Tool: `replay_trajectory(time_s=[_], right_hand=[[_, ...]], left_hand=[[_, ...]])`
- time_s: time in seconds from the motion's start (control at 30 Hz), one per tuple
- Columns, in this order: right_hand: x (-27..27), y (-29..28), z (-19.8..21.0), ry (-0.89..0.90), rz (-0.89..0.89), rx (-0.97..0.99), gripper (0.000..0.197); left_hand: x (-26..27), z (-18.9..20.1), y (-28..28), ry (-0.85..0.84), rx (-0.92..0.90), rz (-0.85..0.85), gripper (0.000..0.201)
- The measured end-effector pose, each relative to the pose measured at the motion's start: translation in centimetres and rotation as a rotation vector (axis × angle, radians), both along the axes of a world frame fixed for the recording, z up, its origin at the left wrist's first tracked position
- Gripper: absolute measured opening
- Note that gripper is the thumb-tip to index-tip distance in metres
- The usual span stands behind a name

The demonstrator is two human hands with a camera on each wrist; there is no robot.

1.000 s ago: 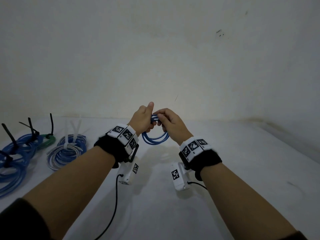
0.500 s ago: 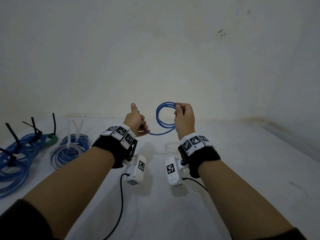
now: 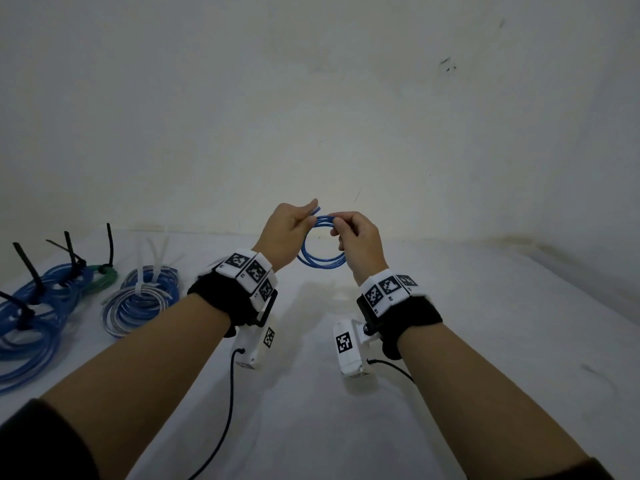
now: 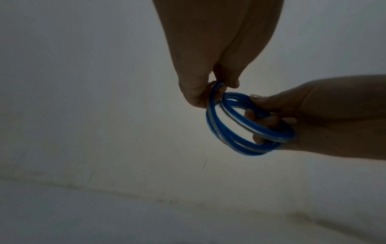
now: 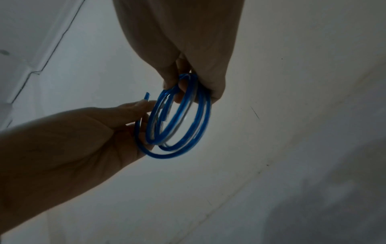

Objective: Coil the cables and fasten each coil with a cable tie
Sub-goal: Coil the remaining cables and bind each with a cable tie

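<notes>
up in the air over the white table point(image 3: 311, 410), small coil of thin blue plastic cable point(image 3: 322, 259) pinched at its top by the right hand point(image 3: 360, 244). left hand point(image 3: 287, 237) pinching the loose tail end (poking past the thumb). best to lay that tail flush along the loops, keep the pinch firm, then tie.

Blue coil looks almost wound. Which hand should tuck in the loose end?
Left, probably. The left hand already pinches the free end of the blue cable beside the loops, while the right hand grips the gathered coil and should keep it from springing apart.
</notes>
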State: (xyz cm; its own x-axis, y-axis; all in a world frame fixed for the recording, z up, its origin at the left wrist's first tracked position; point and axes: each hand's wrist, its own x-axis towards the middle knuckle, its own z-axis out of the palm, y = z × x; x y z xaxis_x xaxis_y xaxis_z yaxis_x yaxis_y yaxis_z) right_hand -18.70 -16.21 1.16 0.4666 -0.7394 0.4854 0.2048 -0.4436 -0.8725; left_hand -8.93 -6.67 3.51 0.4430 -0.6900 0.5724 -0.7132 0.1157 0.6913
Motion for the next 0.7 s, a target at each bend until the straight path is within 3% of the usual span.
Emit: replay_trajectory(time_s=[0.2, 0.33, 0.43, 0.5, 0.6, 0.7], right_hand=[[-0.7, -0.2, 0.2, 0.07, 0.055, -0.027, 0.017], [-1.6, -0.3, 0.5, 0.041, 0.139, 0.045, 0.022], [-2.4, -0.4, 0.7, 0.019, 0.135, 0.042, 0.019], [-3.0, -0.7, 0.5, 0.026, 0.096, -0.016, 0.013], [-4.4, -1.6, 0.6, 0.019, 0.063, -0.056, 0.009], [-6.1, -2.3, 0.8, 0.036, 0.021, -0.072, 0.007]], left_hand=[[0.1, -0.8, -0.2, -0.083, -0.06, 0.067, 0.032], [-0.6, -0.5, -0.5, -0.147, -0.104, 0.034, 0.012], [-0.9, -0.4, -1.4, -0.21, -0.11, 0.042, 0.013], [-1.4, -0.3, -2.1, -0.158, -0.119, 0.009, 0.015], [-2.8, -0.1, -3.1, -0.006, -0.023, -0.127, 0.019], [-4.1, -0.3, -4.2, -0.063, 0.123, -0.216, 0.018]])
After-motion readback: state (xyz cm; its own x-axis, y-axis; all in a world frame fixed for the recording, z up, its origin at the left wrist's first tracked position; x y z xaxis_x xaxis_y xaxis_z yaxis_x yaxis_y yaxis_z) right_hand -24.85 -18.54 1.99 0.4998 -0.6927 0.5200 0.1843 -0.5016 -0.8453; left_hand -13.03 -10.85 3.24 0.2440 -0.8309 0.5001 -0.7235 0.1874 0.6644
